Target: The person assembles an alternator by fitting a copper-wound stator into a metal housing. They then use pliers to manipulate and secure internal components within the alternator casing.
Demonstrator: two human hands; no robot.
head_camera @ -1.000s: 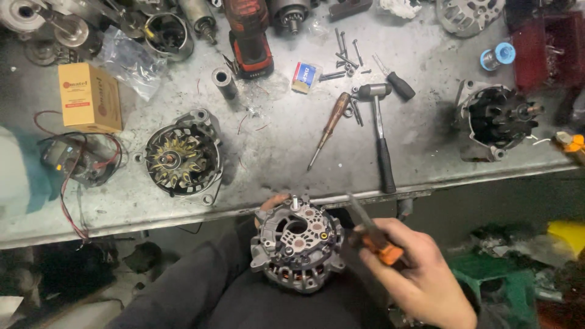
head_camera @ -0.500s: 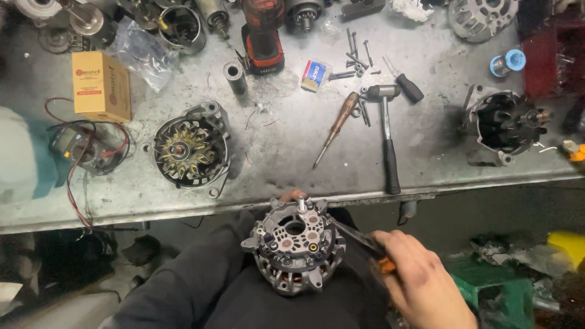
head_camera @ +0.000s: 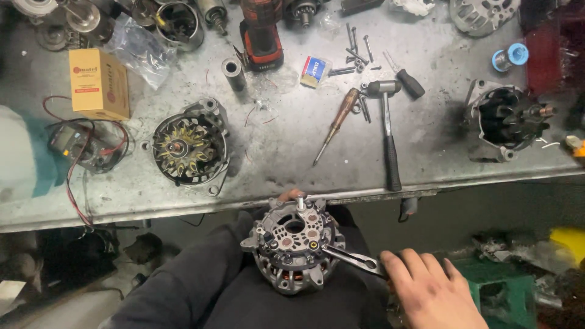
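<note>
The alternator [head_camera: 294,250] rests on the person's lap, just below the workbench [head_camera: 292,146] edge. The right hand [head_camera: 436,291] is closed around pliers [head_camera: 353,259] whose tips touch the alternator's right side. Left hand [head_camera: 291,195]: only fingertips show behind the alternator's top edge; grip cannot be determined.

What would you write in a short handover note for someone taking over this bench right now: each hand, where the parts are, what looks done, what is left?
Right hand: grips pliers, tips at the alternator rear face.
Left hand: mostly hidden behind the alternator; only fingertips show at its top edge, steadying it on the lap.
On the workbench: a second alternator half, a hammer, a screwdriver, loose bolts.
Done: cannot tell what has been removed.
Left: whatever the pliers are working on is not yet free.
</note>
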